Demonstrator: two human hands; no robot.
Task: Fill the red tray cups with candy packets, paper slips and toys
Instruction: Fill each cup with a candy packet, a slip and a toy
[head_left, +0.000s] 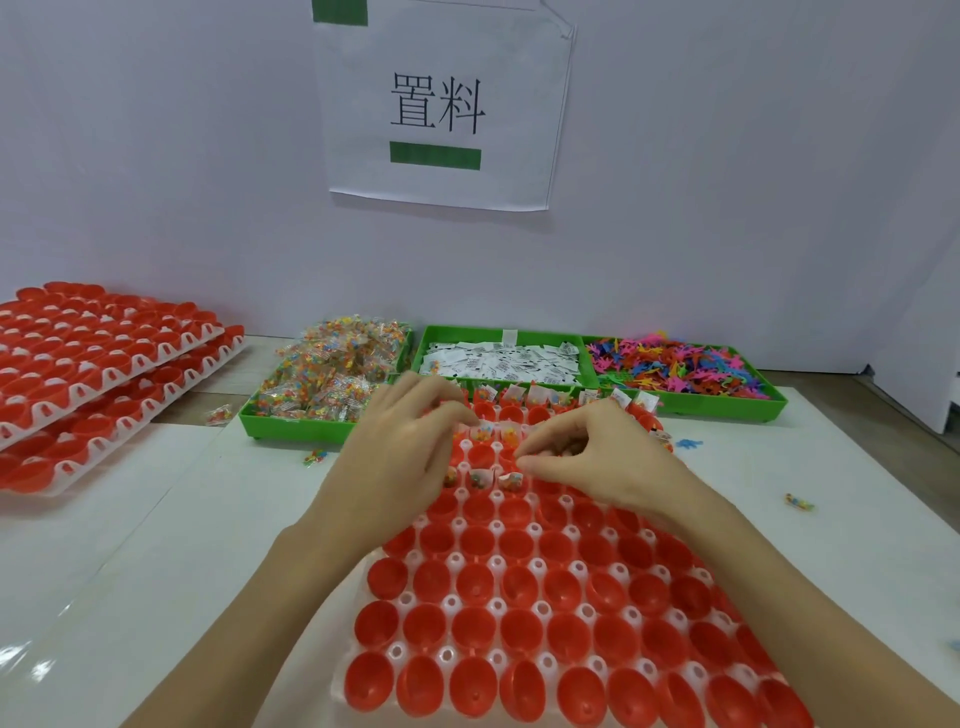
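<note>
You are working over the white plastic tray of red half-shell cups, which is lying on the white sheet covering the table, pulled close to you so both hands can reach every row. Your left hand is hovering over the far rows with its fingers curled down into the cups; whether it is holding a packet I cannot tell, as the fingertips are hidden. Your right hand is pinching something small between thumb and fingertips, likely a clear candy packet with coloured sweets, though it is too blurred to be sure.

Only the far rows are carrying anything: the furthest row is showing white paper slips standing up from the cups, and the next rows are holding candy packets. You seem to be filling from the far edge towards yourself, so the near rows are lying bare and nothing filled gets brushed by your wrists.

The supplies are sitting just beyond the tray in reach order: the green plastic bin of candy packets, the green bin of white printed paper slips and the green bin of small coloured rubbery toys. A few strays are lying loose on the table. The stack of spare red-cup trays is waiting at your far left.
</note>
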